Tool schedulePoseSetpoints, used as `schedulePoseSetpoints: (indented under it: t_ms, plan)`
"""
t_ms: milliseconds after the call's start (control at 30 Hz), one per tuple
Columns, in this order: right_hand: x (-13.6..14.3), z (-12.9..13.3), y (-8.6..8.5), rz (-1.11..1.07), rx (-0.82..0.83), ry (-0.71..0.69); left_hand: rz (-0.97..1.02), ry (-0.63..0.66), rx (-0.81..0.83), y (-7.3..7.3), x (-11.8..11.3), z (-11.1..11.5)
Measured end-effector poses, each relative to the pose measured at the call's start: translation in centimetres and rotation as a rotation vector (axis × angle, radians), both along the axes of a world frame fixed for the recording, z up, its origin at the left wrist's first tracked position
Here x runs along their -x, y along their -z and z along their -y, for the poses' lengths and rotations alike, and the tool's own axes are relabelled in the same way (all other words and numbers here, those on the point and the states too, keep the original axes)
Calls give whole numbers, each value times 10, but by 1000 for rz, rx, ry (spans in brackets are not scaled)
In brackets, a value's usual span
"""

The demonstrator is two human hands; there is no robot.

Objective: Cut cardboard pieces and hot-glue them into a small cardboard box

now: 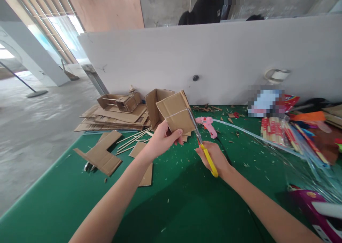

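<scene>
My left hand (165, 140) pinches the lower edge of a cardboard piece (177, 115), which is tilted up over the green table. A pale line runs across its face. My right hand (213, 157) is wrapped round the yellow handle of a pair of scissors (207, 157). The scissor blades point up and left and lie along the right edge of the cardboard; whether they are round it is hard to tell. Behind the piece, an open cardboard box (153, 107) stands on the table. A pink glue gun (208, 123) lies just right of the blades.
On the green table (187, 207), cardboard sheets (107, 116), an L-shaped offcut (103, 156) and thin sticks (130, 141) lie left. Packaged sticks (274, 131) and a purple tool (310, 207) are right. A white partition (160, 61) rises behind; beyond it is a person (207, 10).
</scene>
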State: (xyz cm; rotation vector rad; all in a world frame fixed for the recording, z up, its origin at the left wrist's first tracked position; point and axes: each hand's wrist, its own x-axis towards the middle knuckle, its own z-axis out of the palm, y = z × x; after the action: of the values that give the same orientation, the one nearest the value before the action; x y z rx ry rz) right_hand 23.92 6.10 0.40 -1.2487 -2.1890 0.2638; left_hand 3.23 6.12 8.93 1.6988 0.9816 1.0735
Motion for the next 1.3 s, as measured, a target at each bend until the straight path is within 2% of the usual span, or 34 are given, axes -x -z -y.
schedulePoseSetpoints:
  t_ms: [200,400,600,767,900,1000,1067,1167,1300]
  plan:
    - [2,-1,5,-15,-70,-6,39,-12,-1,6,0,-3]
    - [2,-1,2,-72,-11,21,190,-40,53,11,-1,-6]
    - [3,-1,-1,-272,241,9,472,-131,88,15,-5,-9]
    - [8,2,-4,-540,562,-112,568,-263,66,16,-9,-9]
    - [11,5,-9,-588,654,-190,736,-343,53,12,-5,-13]
    - [15,7,-8,-732,710,-170,785,-391,55,10,0,-17]
    - [19,9,-8,-883,763,-150,762,-385,83,13,-1,-17]
    - [22,7,-10,-1052,764,-120,618,-320,160,25,-14,-11]
    - [16,-3,-13,-1066,662,-85,472,-146,245,43,-44,6]
